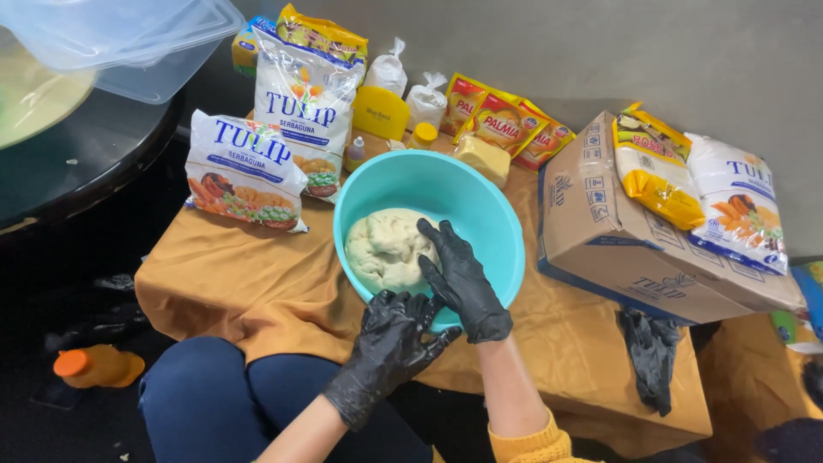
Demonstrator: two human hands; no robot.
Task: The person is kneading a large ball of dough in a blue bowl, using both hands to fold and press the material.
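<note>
A turquoise plastic bowl (480,214) sits on an ochre cloth (249,274) and holds a pale lump of dough (386,249). My right hand (459,279), in a black glove, lies flat inside the bowl with its fingers resting on the dough's right side. My left hand (390,343), also in a black glove, grips the bowl's near rim from outside, fingers spread along the edge.
White flour bags (244,167) stand left of and behind the bowl. Small yellow sachets (501,124) and tied white bags (426,101) are at the back. A cardboard box (617,240) carries more bags at right. Spare black gloves (651,356) lie near it. An orange-capped bottle (96,367) lies at lower left.
</note>
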